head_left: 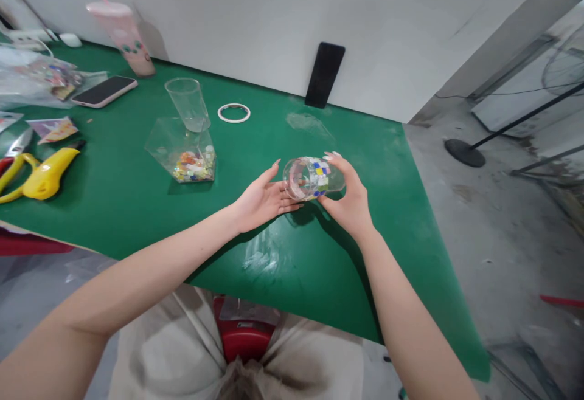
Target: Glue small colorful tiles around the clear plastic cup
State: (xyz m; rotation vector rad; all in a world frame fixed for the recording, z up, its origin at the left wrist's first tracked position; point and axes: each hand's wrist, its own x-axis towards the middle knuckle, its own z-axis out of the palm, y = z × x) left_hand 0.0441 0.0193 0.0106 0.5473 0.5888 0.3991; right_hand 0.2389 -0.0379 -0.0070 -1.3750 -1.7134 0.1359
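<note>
My right hand [347, 198] grips a clear plastic cup [311, 177] that lies on its side above the green table [137, 205], its mouth turned to the left. Small coloured square tiles stick to the cup's wall. My left hand [262, 198] is open, palm up, with its fingers stretched flat just under the cup's mouth and touching its rim. A clear angular container [185, 149] holding several loose coloured tiles stands to the left of my hands.
An empty clear cup [188, 104] and a white ring [233, 112] stand behind the container. A black phone [324, 75] leans on the wall. Further left are another phone [104, 90], a pink tumbler [124, 36], a yellow tool [43, 175] and plastic bags [31, 78]. The table's edge runs along the right.
</note>
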